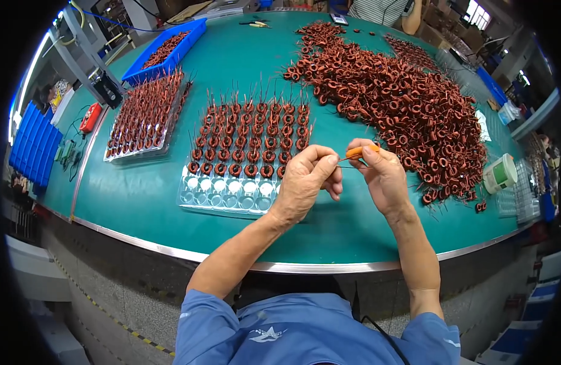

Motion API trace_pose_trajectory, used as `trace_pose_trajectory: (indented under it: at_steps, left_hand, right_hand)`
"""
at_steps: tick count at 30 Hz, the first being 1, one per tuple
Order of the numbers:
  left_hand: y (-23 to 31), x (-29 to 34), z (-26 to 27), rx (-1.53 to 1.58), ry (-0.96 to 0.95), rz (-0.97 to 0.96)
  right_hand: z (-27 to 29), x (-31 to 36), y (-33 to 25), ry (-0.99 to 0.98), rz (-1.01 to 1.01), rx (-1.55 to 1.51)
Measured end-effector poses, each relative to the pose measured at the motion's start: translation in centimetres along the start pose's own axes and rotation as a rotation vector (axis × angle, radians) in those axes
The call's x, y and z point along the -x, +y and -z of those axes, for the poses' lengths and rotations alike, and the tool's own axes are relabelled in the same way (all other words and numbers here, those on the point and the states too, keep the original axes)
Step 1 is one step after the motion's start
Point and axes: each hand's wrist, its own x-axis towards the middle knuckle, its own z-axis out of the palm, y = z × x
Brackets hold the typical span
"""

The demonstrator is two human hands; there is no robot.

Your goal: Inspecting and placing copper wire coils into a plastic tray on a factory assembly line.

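Note:
In front of me, over the green table, my two hands meet fingertip to fingertip. My left hand [306, 177] is closed, thumb and forefinger pinching the end of a thin reddish wire [345, 159]. The wire runs across to my right hand [381, 173], closed around something mostly hidden. Bright orange shows at its thumb and forefinger tips; I cannot tell whether this is finger covering or part of the held piece. Left of my left hand lies a clear plastic tray [223, 204] with rows of copper-red ring coils [251, 131], leads pointing up. Its nearest cups hold no coils.
A large heap of loose ring coils [408, 97] covers the right side. Farther left stand another filled tray [144, 118] and a blue bin of coils [165, 52]. A white-green tub [500, 173] sits right. Pliers [256, 24] lie at the back, near another person [378, 11].

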Motion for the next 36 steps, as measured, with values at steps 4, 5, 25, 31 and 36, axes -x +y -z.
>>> trace_pose_trajectory:
  at_steps: [4,5,25,31,36]
  left_hand:
    - [-0.2,-0.3,0.2,0.067,0.002,-0.024]
    - [-0.3,-0.4,0.5,0.062,0.019,-0.028]
    - [-0.1,-0.5,1.6,-0.411,-0.018,-0.17]
    - [0.2,-0.4,0.7,-0.464,-0.019,-0.11]
    - [-0.3,-0.4,1.4,-0.286,-0.063,0.007]
  right_hand:
    - [0.1,-0.2,1.0,0.082,0.344,0.511]
    - [0.1,-0.1,1.0,0.085,0.354,0.486]
    - [-1.1,1.4,0.3,0.091,0.183,0.484]
    - [0.7,0.2,0.2,0.105,-0.016,0.241]
    - [0.7,0.5,0.4,0.104,-0.012,0.459]
